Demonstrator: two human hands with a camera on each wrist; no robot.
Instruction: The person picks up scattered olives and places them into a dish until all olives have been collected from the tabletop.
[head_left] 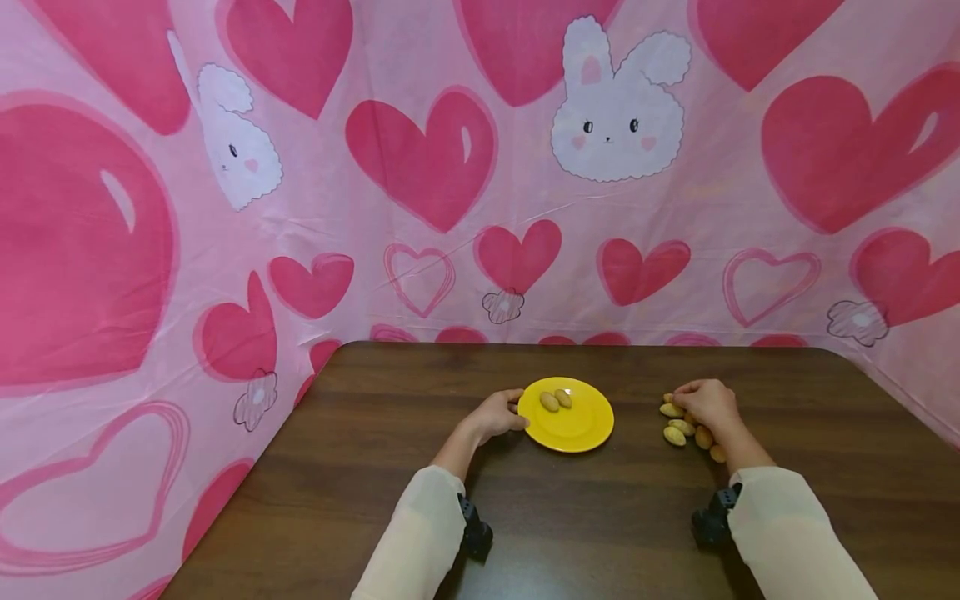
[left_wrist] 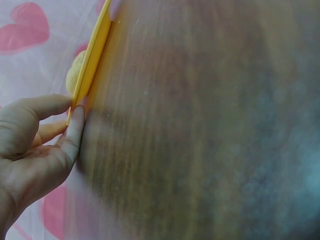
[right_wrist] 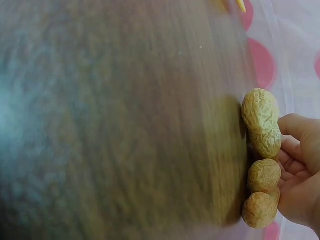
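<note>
A yellow plate [head_left: 566, 429] lies on the table with two peanuts in their shells [head_left: 556, 400] near its far left side. My left hand [head_left: 497, 415] pinches the plate's left rim between thumb and fingers; the left wrist view shows the plate [left_wrist: 92, 65] edge-on in that grip. Off to the plate's right is a loose group of several unshelled peanuts [head_left: 675, 436]. Over its far end my right hand [head_left: 708, 402] pinches a peanut [head_left: 667, 398] at its fingertips. Other peanuts [right_wrist: 261, 117] stand in front of the right hand in the right wrist view, hiding its fingertips.
The dark wooden table [head_left: 585, 517] has rounded far corners. Behind it and along the left hangs a pink cloth [head_left: 420, 275] with hearts and rabbits. Black wrist cameras [head_left: 474, 531] sit at both cuffs, low over the tabletop.
</note>
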